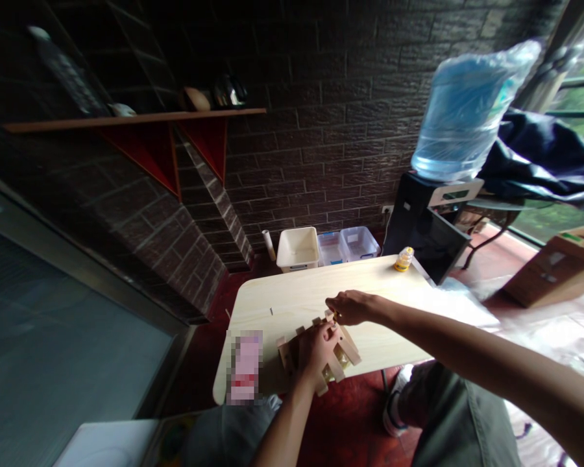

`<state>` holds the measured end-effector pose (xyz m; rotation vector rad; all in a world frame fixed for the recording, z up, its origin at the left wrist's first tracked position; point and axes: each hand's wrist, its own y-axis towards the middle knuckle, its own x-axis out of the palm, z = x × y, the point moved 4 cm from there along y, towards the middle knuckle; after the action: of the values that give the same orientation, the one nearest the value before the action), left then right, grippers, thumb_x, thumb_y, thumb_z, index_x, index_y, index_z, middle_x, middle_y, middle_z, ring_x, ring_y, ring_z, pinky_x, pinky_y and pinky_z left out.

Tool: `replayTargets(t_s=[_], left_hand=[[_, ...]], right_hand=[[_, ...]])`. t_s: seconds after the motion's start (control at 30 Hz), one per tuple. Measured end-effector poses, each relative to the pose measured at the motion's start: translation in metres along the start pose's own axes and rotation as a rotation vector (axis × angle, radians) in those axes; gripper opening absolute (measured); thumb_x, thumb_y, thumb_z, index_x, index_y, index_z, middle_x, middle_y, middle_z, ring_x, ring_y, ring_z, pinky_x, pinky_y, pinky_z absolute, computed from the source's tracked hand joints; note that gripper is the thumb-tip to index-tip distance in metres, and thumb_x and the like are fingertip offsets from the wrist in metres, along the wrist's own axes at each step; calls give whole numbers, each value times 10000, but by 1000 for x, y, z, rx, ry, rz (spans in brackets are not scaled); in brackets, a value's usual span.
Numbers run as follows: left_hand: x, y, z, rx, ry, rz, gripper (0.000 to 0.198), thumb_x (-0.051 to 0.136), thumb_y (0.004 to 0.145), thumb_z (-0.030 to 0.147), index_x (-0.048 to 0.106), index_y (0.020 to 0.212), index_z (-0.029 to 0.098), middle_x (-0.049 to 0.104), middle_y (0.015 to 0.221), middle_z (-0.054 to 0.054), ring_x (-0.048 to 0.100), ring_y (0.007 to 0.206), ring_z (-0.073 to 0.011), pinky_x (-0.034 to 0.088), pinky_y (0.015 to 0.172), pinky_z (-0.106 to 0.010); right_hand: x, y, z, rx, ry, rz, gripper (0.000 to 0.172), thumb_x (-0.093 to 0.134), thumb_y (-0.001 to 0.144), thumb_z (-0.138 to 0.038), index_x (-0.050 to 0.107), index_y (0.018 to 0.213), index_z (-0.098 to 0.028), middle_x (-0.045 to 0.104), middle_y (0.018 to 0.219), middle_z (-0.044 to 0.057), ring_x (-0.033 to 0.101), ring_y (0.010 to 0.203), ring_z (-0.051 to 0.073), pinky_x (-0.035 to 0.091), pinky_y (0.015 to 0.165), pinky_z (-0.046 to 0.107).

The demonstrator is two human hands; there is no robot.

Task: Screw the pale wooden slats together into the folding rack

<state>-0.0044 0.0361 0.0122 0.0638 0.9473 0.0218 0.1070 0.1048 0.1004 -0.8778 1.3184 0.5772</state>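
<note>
A small slatted wooden frame [343,347] rests near the front edge of the pale table. My left hand [317,347] lies over it, fingers closed on a slat at its far right end. Just beyond, my right hand [349,307] is closed in a fist close to my left fingertips. A bit of yellow shows under the right fist, but what it grips is mostly hidden. Yellowish material, too unclear to name, shows between the slats. Left of the frame lies a pink item, blurred out by blocks [246,366].
The table [282,292] carries a small yellow-and-clear bottle [404,259] at its far right corner and a tiny dark piece [271,311]. Behind it stand a cream bin [298,248] and clear plastic boxes [359,242]. A water dispenser [413,217] is at right, a shelf [141,119] at left.
</note>
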Motion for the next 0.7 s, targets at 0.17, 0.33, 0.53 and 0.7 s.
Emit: replayTargets(t_s=[0.17,0.33,0.53,0.7], left_hand=[[2,1,-3,0,-19,14,242,570,861,352,669,1065,269,696,841,-2,610,756,-139,399,755,-250],[4,1,-3,11,2,25,215,570,858,342,674,1034,277,699,829,8,616,745,-137,393,739,-249],[2,0,-2,1,8,39,239,556,866,363,682,1046,270,701,831,-6,613,744,-145,384,749,-261],[0,1,-1,-1,5,11,252,556,864,364,676,1062,263,683,796,-4,594,713,-139,387,735,-252]], right_hand=[[-1,-3,-2,35,-6,52,405,515,807,-302,565,1127,-59,679,903,172,655,745,253,442,534,296],[-4,-6,-8,15,16,18,430,521,798,-299,545,1185,-112,680,945,153,655,743,241,433,519,284],[-4,-1,-1,25,4,-8,391,539,811,-329,570,1121,-93,678,943,161,655,775,235,456,557,275],[-4,-2,-2,5,9,-23,395,550,812,-326,577,1113,-72,676,944,170,657,802,252,464,580,289]])
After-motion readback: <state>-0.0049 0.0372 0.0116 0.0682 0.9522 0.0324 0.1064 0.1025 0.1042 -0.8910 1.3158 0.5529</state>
